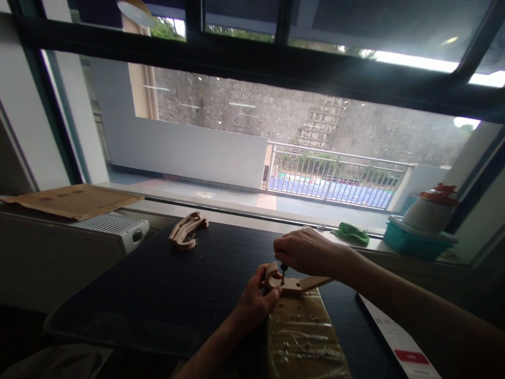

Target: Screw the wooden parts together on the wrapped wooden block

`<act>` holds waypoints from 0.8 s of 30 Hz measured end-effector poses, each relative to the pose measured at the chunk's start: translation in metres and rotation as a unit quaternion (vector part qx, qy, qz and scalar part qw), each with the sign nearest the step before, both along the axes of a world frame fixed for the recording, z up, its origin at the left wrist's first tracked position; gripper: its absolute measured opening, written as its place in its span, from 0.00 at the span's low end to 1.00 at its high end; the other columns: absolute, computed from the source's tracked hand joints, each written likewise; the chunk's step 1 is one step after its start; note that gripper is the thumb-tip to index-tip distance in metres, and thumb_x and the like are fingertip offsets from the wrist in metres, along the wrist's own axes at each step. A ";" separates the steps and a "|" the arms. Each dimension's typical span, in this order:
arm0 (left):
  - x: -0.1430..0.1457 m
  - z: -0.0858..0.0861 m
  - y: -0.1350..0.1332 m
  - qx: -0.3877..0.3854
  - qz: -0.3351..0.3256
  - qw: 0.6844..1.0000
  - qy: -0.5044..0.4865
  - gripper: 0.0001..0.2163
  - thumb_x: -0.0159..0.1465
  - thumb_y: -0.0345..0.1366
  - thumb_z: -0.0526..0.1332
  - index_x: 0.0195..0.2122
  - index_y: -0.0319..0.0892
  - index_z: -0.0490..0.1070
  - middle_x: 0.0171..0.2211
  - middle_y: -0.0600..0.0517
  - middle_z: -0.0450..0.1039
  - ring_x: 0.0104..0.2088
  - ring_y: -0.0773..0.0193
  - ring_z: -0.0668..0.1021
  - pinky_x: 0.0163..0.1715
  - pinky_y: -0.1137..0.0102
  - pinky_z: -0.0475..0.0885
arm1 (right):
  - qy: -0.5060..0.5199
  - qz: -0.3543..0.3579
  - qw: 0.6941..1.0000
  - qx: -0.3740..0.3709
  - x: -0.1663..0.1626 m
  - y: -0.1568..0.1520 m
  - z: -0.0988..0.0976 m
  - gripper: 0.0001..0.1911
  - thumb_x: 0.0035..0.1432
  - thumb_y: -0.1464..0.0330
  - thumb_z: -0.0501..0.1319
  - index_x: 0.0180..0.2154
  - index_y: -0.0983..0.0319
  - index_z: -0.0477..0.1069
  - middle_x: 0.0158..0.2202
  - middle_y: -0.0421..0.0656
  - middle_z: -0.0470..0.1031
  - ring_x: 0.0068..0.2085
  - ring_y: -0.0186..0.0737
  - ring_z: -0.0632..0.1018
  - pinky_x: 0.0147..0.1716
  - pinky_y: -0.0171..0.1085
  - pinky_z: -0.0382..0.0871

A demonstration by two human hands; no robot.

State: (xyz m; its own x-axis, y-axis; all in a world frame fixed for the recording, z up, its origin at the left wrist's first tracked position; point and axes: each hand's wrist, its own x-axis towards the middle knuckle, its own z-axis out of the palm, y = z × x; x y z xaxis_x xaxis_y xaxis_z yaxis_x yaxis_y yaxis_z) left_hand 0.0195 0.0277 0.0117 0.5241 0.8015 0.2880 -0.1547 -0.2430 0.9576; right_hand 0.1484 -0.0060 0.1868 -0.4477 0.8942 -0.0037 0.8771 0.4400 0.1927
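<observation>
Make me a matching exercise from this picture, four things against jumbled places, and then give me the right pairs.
Things
1. Thin dark screwdriver-like tool
2. Hooked pale wooden piece
3. Crumpled green cloth
4. Flat brown paper envelope

Places
A. Near the teal plastic box
B. Held by the left hand
C. At the picture's far left
D. Held by the right hand

Pairs: 1-D; 2-B; 3-A; 4-C

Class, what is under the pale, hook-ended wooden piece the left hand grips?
A brown, tape-wrapped block extends from beneath the wooden piece; the block's surface directly underneath is hidden.
</observation>
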 end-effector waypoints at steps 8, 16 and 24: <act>0.002 -0.001 0.000 -0.009 0.001 1.000 -0.007 0.12 0.56 0.34 0.59 0.42 0.42 0.63 0.37 0.52 0.67 0.35 0.67 0.69 0.35 0.74 0.66 | 0.044 -0.023 0.999 0.005 0.012 0.008 -0.010 0.16 0.63 0.61 0.47 0.33 0.63 0.69 0.27 0.42 0.73 0.27 0.31 0.69 0.26 0.32 0.54; 0.002 -0.004 0.002 0.000 0.007 1.000 -0.006 0.13 0.56 0.33 0.59 0.43 0.42 0.64 0.38 0.51 0.68 0.36 0.66 0.69 0.36 0.73 0.66 | 0.044 -0.086 0.995 -0.018 0.013 0.007 -0.003 0.18 0.61 0.58 0.48 0.35 0.61 0.71 0.30 0.43 0.74 0.28 0.34 0.71 0.25 0.32 0.55; 0.001 0.000 0.001 0.014 0.020 1.000 0.013 0.11 0.56 0.34 0.59 0.40 0.41 0.66 0.39 0.51 0.69 0.37 0.65 0.70 0.37 0.73 0.66 | 0.055 -0.032 0.997 -0.042 0.020 0.005 0.001 0.14 0.59 0.65 0.50 0.33 0.60 0.73 0.29 0.41 0.74 0.30 0.32 0.71 0.29 0.32 0.57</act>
State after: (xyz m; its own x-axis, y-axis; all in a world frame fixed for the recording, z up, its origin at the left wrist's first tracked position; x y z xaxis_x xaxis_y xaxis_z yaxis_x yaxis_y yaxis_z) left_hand 0.0205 0.0284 0.0122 0.4992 0.8137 0.2980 -0.1192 -0.2762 0.9537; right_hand 0.1681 -0.0008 0.1875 -0.3908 0.9199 -0.0333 0.9180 0.3922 0.0589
